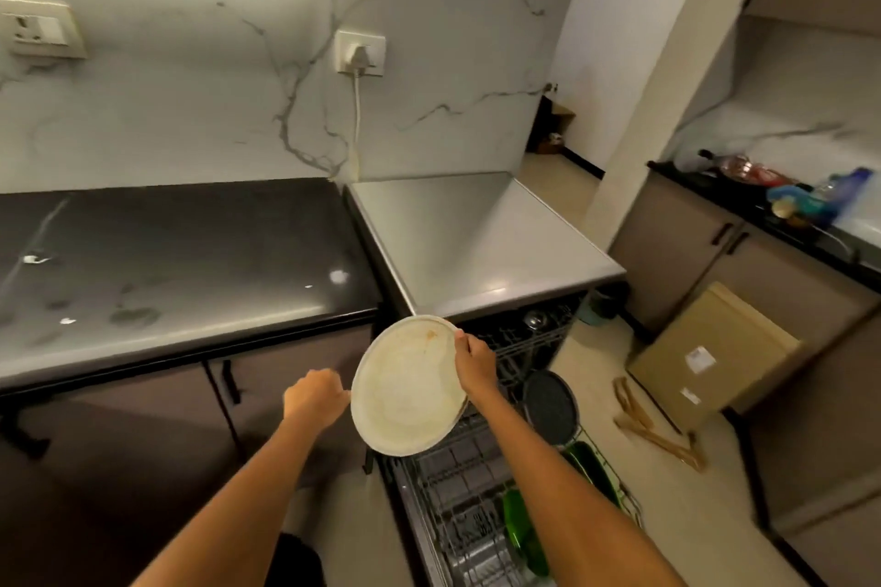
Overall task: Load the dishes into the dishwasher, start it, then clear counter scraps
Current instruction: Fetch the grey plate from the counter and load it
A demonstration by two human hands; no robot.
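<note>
A white plate (405,388) with an orange smear near its top rim hangs tilted above the left end of the pulled-out dishwasher rack (457,481). My right hand (474,362) grips its right rim. My left hand (317,398) is closed at its left edge, touching or just beside the rim; I cannot tell which. A dark round plate (550,405) and green dishes (522,534) stand in the rack. The dishwasher (476,229) has a steel top.
A black counter (181,262) on the left carries small white scraps (35,259). A cardboard box (710,357) and wooden strips (658,429) lie on the floor to the right. Bottles (805,195) crowd the far right counter.
</note>
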